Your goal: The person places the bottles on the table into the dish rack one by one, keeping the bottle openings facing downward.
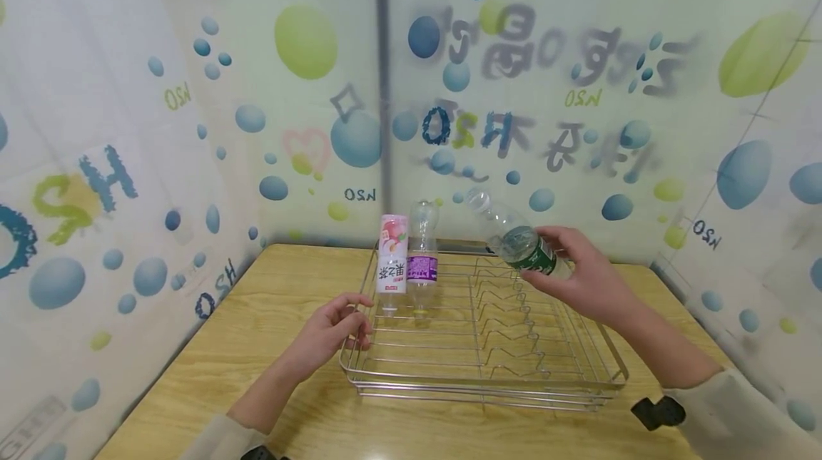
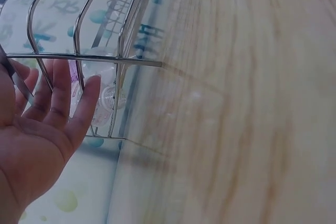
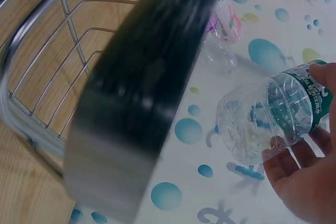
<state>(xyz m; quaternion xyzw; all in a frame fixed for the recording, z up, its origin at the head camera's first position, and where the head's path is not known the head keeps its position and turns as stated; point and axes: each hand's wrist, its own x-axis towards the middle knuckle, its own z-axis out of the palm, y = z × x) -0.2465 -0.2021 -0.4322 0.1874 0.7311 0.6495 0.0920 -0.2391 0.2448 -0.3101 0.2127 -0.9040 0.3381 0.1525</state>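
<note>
My right hand (image 1: 587,282) grips a clear plastic bottle (image 1: 504,228) by its green label (image 1: 534,252). Tilted, the bottle points its clear end up and left above the wire dish rack (image 1: 484,381). My left hand (image 1: 330,331) holds the rack's left side, its fingers (image 2: 86,103) at the wires. Inside the rack near that hand, two bottles stand neck down side by side: one with a pink-and-white peach label (image 1: 393,253), the other clear with a purple label (image 1: 422,268). In the left wrist view a threaded bottle neck (image 2: 108,98) shows behind the wires.
The rack rests on a wood-grain table (image 1: 225,346). A row of bent wire dividers (image 1: 514,331) runs along its right half. Printed curtains (image 1: 308,125) enclose the back and sides. A broad, blurred metal strip (image 3: 136,93) blocks part of the right wrist view.
</note>
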